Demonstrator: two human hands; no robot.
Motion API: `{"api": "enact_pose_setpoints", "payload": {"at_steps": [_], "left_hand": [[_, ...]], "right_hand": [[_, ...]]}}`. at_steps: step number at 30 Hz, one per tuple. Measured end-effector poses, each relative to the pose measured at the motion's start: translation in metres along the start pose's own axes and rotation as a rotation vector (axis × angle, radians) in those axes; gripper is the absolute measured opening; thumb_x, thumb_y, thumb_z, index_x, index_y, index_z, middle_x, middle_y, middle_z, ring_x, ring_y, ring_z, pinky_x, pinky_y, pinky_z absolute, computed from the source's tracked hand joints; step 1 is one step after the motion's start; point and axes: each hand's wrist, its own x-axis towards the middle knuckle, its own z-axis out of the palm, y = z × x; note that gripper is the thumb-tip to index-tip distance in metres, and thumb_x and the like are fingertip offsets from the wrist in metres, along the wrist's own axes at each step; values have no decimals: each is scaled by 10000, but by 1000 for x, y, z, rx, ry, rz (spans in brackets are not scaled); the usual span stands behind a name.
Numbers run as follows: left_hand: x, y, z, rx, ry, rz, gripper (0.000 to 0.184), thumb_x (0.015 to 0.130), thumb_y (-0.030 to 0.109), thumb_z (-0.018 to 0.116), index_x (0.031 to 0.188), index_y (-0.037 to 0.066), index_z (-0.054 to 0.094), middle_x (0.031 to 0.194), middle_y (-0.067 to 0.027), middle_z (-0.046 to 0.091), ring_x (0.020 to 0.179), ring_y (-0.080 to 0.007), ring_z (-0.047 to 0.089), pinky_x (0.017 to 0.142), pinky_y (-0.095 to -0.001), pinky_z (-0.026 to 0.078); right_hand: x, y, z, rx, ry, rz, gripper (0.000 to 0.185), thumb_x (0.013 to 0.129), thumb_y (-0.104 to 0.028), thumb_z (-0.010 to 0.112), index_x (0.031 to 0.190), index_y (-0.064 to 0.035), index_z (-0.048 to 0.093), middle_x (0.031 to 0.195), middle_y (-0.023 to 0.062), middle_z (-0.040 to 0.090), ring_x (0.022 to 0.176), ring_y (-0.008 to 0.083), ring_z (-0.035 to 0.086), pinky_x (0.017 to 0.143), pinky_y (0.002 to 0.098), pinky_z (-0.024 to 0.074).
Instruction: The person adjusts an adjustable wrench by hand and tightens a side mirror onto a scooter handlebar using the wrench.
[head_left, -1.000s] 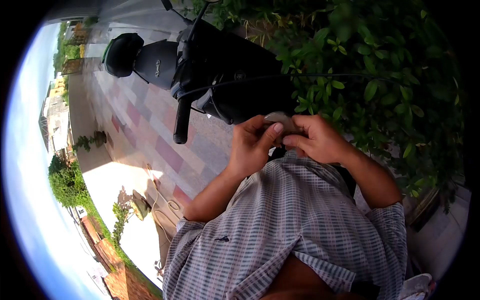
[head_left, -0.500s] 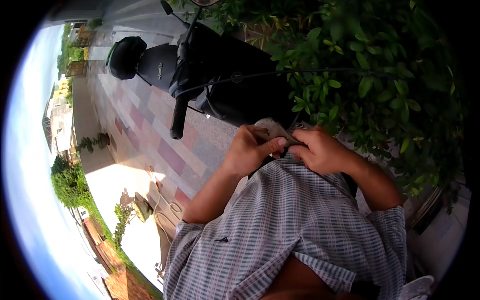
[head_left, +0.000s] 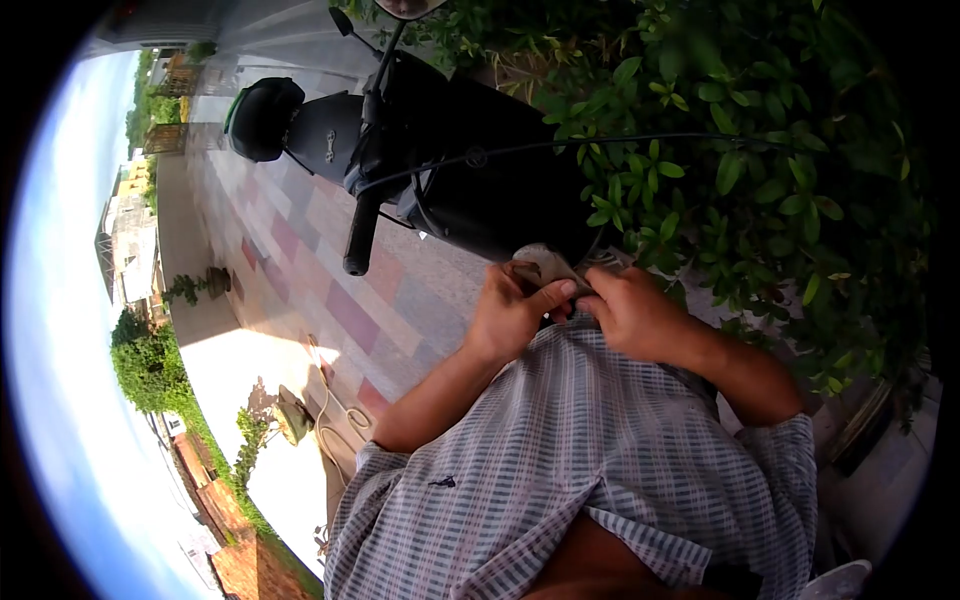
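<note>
A small, greyish-beige, cloth-like piece (head_left: pixel 543 262) is held between my two hands in front of the checked shirt (head_left: pixel 590 400). My left hand (head_left: pixel 512 312) pinches its near side, with the thumb pressed toward the middle and the fingers curled. Close beside it, my right hand (head_left: pixel 630 308) has closed fingers on the right end of the piece. The fingertips of both hands nearly meet. What exactly the piece is I cannot make out, as the fingers cover much of it.
Just ahead stands a black scooter (head_left: pixel 480 160) with its handlebar grip (head_left: pixel 360 235) jutting left and a helmet (head_left: pixel 265 118) at its far end. Leafy bushes (head_left: pixel 730 180) crowd the right side. Paving tiles (head_left: pixel 350 310) lie on the left, with a coiled hose (head_left: pixel 335 420).
The view has shifted slightly, so the scooter sits a little further right. Both hands keep hold of the greyish piece; the right fingers have shifted slightly on it.
</note>
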Motion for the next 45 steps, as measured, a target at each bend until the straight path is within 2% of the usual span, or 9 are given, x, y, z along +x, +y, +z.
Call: {"api": "enact_pose_setpoints", "payload": {"at_steps": [16, 23, 27, 30, 33, 37, 41, 44, 45], "left_hand": [[9, -22, 0, 21, 69, -75, 165, 925, 97, 736, 892, -64, 729, 737, -89, 715, 625, -108, 648, 580, -240, 514], [11, -33, -1, -7, 13, -121, 224, 961, 149, 709, 963, -76, 716, 810, -117, 716, 711, -148, 678, 682, -274, 575], [3, -25, -3, -186, -15, -131, 338, 1012, 243, 651, 1141, -70, 666, 977, -134, 702, 901, -161, 670, 726, -278, 570], [-1, -19, -7, -143, -78, -56, 325, 1013, 236, 651, 1168, -49, 663, 962, -102, 694, 863, -149, 648, 709, -260, 539], [-8, -17, -5, 9, -188, 10, 292, 1012, 203, 650, 1150, -53, 668, 946, -79, 687, 793, -119, 624, 686, -245, 512], [-11, -26, -6, 256, -415, 219, 239, 993, 137, 672, 1113, -70, 677, 940, -86, 699, 763, -94, 628, 644, -236, 514], [-25, -37, 4, 47, -475, 187, 212, 972, 94, 695, 1098, -75, 688, 896, -98, 720, 746, -91, 647, 623, -226, 521], [-33, -62, 7, -12, -609, 155, 203, 971, 99, 697, 1084, -70, 704, 912, -101, 711, 763, -138, 640, 694, -281, 539], [-39, -70, 10, -43, -650, 112, 190, 976, 93, 688, 1090, -59, 702, 901, -83, 718, 737, -96, 648, 619, -225, 527]], "right_hand": [[8, 24, 9, -24, 8, 25, 194, 955, -112, 625, 878, 61, 581, 685, 220, 653, 629, 364, 677, 562, 460, 499], [14, 31, -6, 31, -119, 120, 356, 942, -313, 719, 835, 2, 592, 657, 121, 605, 579, 216, 583, 564, 369, 436], [9, 37, -1, 63, -68, 73, 418, 935, -368, 733, 795, -13, 561, 607, 92, 558, 552, 182, 536, 551, 363, 410], [-1, 32, 7, 34, 13, 48, 425, 938, -372, 733, 787, -17, 555, 604, 95, 551, 528, 185, 519, 534, 367, 392], [-19, 22, 15, 118, 23, 133, 259, 956, -226, 724, 914, 9, 624, 704, 55, 642, 586, 104, 624, 520, 273, 480], [-50, -1, 47, 468, 252, 197, 207, 968, -184, 697, 935, 13, 642, 679, 51, 629, 556, 113, 602, 513, 285, 480], [-85, -10, 95, 603, 534, 283, 151, 978, -121, 666, 992, 28, 645, 719, 56, 649, 565, 100, 613, 516, 260, 493], [-111, -22, 134, 628, 728, 370, 141, 986, -113, 650, 996, 28, 643, 746, 78, 670, 549, 105, 607, 499, 259, 483], [-120, -25, 147, 636, 789, 375, 139, 987, -111, 649, 992, 28, 644, 756, 85, 677, 551, 107, 613, 494, 256, 480]]}}
